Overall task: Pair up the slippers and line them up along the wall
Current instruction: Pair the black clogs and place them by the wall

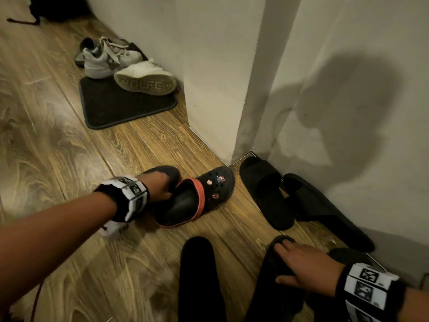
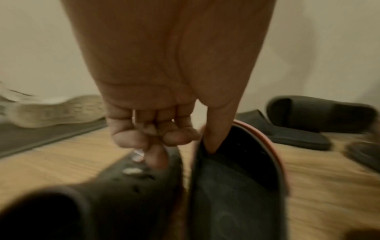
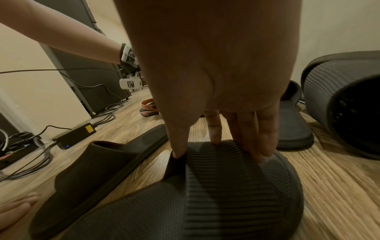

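My left hand (image 1: 160,184) holds two black clogs together on the floor. Its thumb sits inside the clog with the red strap and charms (image 1: 197,198), and its curled fingers hook the other clog (image 1: 166,170), which it partly hides. The left wrist view shows that grip (image 2: 185,138), with one clog (image 2: 107,186) on the left and the other clog (image 2: 236,186) on the right. My right hand (image 1: 301,263) grips the ribbed strap of a black slide (image 3: 226,186), thumb at its edge and fingers on top. A matching slide (image 1: 199,275) lies beside it. A pair of black slides (image 1: 262,191) lies along the wall.
White sneakers (image 1: 116,59) sit on a dark mat (image 1: 120,108) beyond a jutting wall corner (image 1: 220,112). A power adapter with cables (image 3: 74,136) and an orange clog (image 3: 149,107) lie on the floor to the left. A bare foot (image 3: 14,209) is close by.
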Tool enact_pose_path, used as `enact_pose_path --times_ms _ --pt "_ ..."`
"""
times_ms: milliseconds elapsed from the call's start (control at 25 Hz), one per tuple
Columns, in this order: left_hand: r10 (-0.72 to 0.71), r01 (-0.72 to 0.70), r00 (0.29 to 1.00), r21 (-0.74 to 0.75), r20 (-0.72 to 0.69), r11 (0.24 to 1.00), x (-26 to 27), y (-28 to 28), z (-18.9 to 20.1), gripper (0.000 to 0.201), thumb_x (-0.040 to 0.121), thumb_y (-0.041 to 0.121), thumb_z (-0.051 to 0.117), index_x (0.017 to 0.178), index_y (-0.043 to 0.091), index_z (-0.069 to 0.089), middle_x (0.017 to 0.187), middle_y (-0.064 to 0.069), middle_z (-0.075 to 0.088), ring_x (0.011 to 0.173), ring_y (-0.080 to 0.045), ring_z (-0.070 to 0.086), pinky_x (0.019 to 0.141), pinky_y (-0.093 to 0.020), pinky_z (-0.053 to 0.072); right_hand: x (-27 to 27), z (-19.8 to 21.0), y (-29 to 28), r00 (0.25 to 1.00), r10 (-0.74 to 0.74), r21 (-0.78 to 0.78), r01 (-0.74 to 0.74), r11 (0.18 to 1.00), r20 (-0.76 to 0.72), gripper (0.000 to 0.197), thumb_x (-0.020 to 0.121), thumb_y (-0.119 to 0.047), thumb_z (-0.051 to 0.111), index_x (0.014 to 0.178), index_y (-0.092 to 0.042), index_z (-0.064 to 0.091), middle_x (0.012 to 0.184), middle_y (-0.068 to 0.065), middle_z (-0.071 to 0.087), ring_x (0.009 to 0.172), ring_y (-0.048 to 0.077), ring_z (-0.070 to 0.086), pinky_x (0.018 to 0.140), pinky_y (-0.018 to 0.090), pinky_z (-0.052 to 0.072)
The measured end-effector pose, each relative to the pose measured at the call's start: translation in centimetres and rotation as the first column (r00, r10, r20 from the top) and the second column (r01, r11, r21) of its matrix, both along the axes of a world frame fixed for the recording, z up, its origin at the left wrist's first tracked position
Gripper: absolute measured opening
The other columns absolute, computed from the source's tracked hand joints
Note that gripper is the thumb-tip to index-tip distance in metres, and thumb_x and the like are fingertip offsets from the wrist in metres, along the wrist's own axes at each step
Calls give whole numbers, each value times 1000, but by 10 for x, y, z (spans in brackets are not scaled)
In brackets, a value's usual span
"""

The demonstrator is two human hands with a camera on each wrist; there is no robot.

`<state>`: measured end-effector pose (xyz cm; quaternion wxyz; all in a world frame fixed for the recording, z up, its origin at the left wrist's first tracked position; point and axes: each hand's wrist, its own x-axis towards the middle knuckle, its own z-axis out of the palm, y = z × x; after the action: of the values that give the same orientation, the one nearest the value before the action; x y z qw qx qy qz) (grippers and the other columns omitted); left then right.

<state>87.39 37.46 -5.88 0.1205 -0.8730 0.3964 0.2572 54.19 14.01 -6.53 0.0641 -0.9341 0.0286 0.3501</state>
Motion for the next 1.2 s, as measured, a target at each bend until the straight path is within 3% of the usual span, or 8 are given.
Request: enact_pose_path --times_ms 160,240,320,440,560,760,960,1200 --pt "161 -170 985 271 54 948 44 33 21 33 67 43 77 83 17 64 98 -7 74 89 -23 72 66 -27 54 -1 1 1 1000 9 -24 -9 1000 9 69 85 -60 52 135 -16 35 131 9 47 115 29 53 91 40 44" --pt "220 -201 975 298 -31 933 40 42 10 35 69 33 79 98 18 65 107 -6 72 95 -20 70 62 -20 54 -1 2 2 1000 7 -28 -7 1000 7 70 85 -60 52 136 -16 34 132 10 47 115 30 53 91 41 44" --pt "266 -253 964 220 -28 942 32 40 -2 46 76 24 76 117 14 59 116 -7 68 104 -20 67 67 -16 51 -1 3 1 1000 6 -30 -6 1000 9 71 85 -60 52 136 -15 34 132 11 47 115 31 53 91 41 44" --pt "405 -405 914 16 14 914 29 29 -6 48 80 22 71 120 2 54 122 -18 63 111 -31 63 85 -33 50 -2 4 1 1000 0 -30 0 1000 -5 71 85 -60 52 136 -14 34 132 12 47 115 32 53 91 41 44" --pt "514 -516 854 -248 -79 820 32 13 -8 46 80 12 69 119 -4 48 121 -26 59 112 -37 59 89 -39 47 -2 6 2 1000 -23 -16 23 1000 -7 70 84 -59 54 135 -16 34 133 12 46 117 33 52 93 43 44" --pt "532 -556 821 -501 -207 664 46 -26 -21 34 80 2 65 110 -3 51 111 -30 61 102 -40 60 85 -40 46 0 2 2 999 -45 -13 45 999 -21 71 84 -58 55 136 -16 33 135 14 45 118 34 51 94 41 43" --pt "522 -590 793 -613 -315 526 56 -44 -34 33 77 -5 58 107 4 48 91 -18 59 90 -36 61 88 -42 48 0 2 2 997 -62 7 63 998 -35 74 86 -58 54 142 -18 28 140 11 41 121 30 49 96 38 43" --pt "414 -484 873 -552 -256 679 62 -35 -35 48 78 -1 55 123 8 42 124 -23 57 109 -39 58 94 -40 45 7 4 4 998 -53 26 54 998 -27 73 85 -60 53 141 -19 29 139 8 42 121 26 49 98 39 44"
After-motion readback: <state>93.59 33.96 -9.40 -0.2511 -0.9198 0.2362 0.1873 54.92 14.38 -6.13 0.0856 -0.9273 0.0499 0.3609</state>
